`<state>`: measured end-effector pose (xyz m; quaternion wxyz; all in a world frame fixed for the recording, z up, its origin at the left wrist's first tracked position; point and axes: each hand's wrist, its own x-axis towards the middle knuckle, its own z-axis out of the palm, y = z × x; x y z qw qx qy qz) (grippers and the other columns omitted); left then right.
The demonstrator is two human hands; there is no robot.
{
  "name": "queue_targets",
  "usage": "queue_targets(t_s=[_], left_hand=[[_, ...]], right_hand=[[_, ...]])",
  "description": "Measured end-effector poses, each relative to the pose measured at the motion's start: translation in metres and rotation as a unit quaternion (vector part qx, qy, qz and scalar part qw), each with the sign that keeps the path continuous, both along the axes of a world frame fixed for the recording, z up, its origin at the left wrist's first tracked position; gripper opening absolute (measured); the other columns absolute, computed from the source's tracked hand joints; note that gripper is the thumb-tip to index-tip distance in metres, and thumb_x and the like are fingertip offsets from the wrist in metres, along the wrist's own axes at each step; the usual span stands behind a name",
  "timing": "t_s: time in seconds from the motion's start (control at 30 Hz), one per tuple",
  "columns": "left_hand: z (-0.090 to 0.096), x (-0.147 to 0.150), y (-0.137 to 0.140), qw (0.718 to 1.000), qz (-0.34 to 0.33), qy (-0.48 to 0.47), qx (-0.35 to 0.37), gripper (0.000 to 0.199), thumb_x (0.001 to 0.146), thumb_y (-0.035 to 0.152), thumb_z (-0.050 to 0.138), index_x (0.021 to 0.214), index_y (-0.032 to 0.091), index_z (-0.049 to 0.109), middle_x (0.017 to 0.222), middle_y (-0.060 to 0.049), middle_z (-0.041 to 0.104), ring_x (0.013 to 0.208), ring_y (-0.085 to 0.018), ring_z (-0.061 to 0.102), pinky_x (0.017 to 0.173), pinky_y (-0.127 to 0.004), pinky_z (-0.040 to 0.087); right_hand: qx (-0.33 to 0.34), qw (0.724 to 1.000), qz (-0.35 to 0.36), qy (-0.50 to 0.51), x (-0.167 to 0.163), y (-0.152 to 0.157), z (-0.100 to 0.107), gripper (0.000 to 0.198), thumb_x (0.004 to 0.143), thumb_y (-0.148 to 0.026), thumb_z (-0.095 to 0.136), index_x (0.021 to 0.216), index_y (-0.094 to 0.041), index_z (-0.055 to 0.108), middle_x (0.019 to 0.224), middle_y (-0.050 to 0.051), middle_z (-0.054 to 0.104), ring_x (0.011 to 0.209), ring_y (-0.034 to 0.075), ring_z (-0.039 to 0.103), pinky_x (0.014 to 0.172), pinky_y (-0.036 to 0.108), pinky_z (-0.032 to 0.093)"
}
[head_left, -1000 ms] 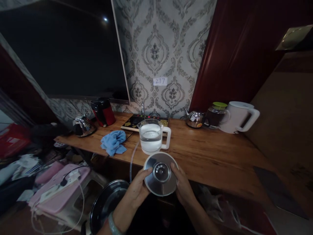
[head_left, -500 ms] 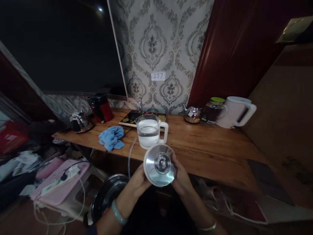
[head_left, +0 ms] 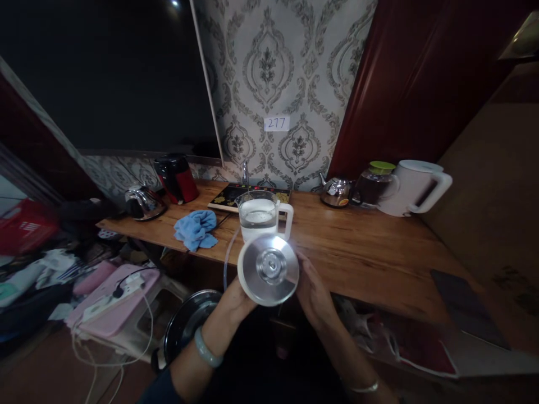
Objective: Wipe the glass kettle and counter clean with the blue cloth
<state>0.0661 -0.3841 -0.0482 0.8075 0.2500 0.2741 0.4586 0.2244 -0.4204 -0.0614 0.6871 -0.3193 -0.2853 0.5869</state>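
Far left, a red bag (head_left: 26, 230) carries white marks, too blurred to read. Next, a pink stool (head_left: 110, 328) bears a power strip (head_left: 131, 283), and the table (head_left: 362, 247) begins: shiny kettle (head_left: 145, 203), red-and-black appliance (head_left: 177, 182), crumpled blue cloth (head_left: 196, 229) right by the front edge, dark basin (head_left: 185, 325) below.

Here's the left hand (head_left: 236, 300), reaching up from below, bracelet (head_left: 206, 348) at the wrist, grip closed on the lower left rim of a round metal disc (head_left: 255, 278). That disc is raised, shiny face tilted up towards the person, hiding the base of a glass pitcher (head_left: 257, 221); whether they touch, I can't tell. Above, a white card (head_left: 277, 123) reads "277".

And the right hand (head_left: 314, 292), angling in from the lower right, grips the disc's right side, fingertips partly hidden.

A broad stretch of wood opens beyond; behind it stand a small kettle (head_left: 336, 191), its orange label (head_left: 344, 202) unreadable, a green-lidded jug (head_left: 374, 186) and a white jug (head_left: 406, 191). Far right lies a dark mat (head_left: 467, 308).
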Motion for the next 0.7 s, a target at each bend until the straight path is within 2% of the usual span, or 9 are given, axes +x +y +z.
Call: queue_targets(t_s=[0.17,0.37,0.53,0.7], left_hand=[[0.012,0.000,0.012,0.996,0.025,-0.072,-0.053,0.035,0.090,0.034,0.056,0.117,0.014,0.066,0.118,-0.010,0.072,0.120,-0.026,0.062,0.108,-0.043,0.046],[0.013,-0.003,0.011,0.988,0.042,-0.097,-0.111,0.039,0.096,0.030,0.047,0.128,0.012,0.058,0.120,-0.011,0.071,0.118,-0.023,0.063,0.110,-0.042,0.045],[0.009,-0.006,0.013,0.989,0.030,-0.103,-0.098,0.044,0.097,0.029,0.043,0.139,0.017,0.050,0.127,-0.012,0.067,0.119,-0.025,0.063,0.108,-0.046,0.046],[0.009,-0.004,0.015,0.991,0.026,-0.102,-0.080,0.048,0.097,0.029,0.046,0.142,0.012,0.046,0.125,-0.014,0.068,0.115,-0.025,0.065,0.106,-0.044,0.047]], right_hand=[[0.000,1.000,0.013,-0.005,0.005,-0.002,-0.005,0.038,0.084,-0.054,0.065,0.113,-0.029,0.067,0.124,0.006,0.067,0.105,0.022,0.062,0.082,0.035,0.050],[-0.010,0.999,0.037,0.000,0.001,-0.005,-0.007,0.036,0.081,-0.051,0.069,0.108,-0.027,0.070,0.111,0.006,0.070,0.090,0.020,0.063,0.069,0.029,0.048],[-0.012,0.999,0.047,0.005,-0.001,-0.007,-0.001,0.036,0.080,-0.050,0.070,0.107,-0.025,0.071,0.102,0.005,0.071,0.085,0.018,0.062,0.066,0.027,0.048],[-0.025,0.998,0.058,0.004,-0.003,-0.009,0.002,0.037,0.076,-0.046,0.075,0.105,-0.023,0.071,0.094,0.005,0.071,0.079,0.016,0.061,0.064,0.025,0.048]])
